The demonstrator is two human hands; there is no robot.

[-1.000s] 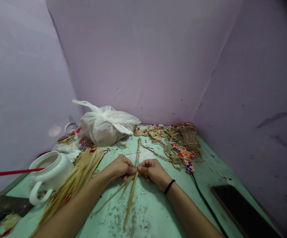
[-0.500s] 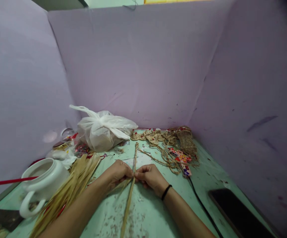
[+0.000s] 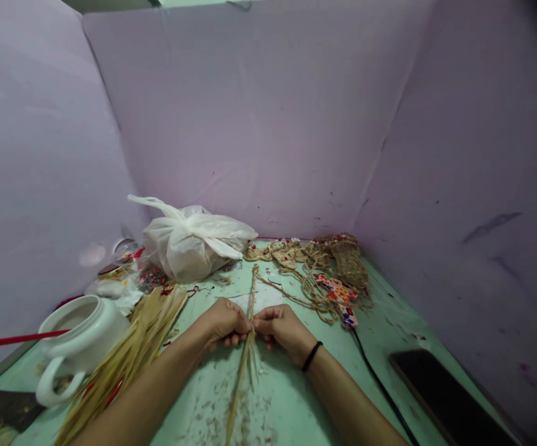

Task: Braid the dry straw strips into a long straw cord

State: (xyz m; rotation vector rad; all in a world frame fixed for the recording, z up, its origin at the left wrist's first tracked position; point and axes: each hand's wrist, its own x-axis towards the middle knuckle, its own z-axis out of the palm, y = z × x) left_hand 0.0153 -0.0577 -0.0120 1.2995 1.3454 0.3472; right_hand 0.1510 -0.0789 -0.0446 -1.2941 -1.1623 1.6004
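Note:
A thin braid of straw-coloured dried fibre (image 3: 253, 290) runs up the table's middle, its far end lying on the green top. My left hand (image 3: 227, 322) pinches it from the left with thumb and forefinger. From the right my right hand (image 3: 281, 331), with a black band at the wrist, pinches the same spot, so the fingertips nearly meet. Below them the loose fibre strands (image 3: 239, 387) trail toward me, one long and some short and spread. Beside my left forearm lies a bundle of dried flat leaf strips (image 3: 142, 337).
A white pot (image 3: 85, 328) with a red stick stands left. Behind are a knotted plastic bag (image 3: 194, 241) and woven braid pieces (image 3: 287, 253). At right lie loose cords, a floral-patterned tool (image 3: 337, 292) with a black cable, and a phone (image 3: 445, 396). Lilac walls enclose the table.
The strand that slanted left under my left hand now hangs with the others below my fingertips, spread out. Both hands stay at nearly the same place on the braid.

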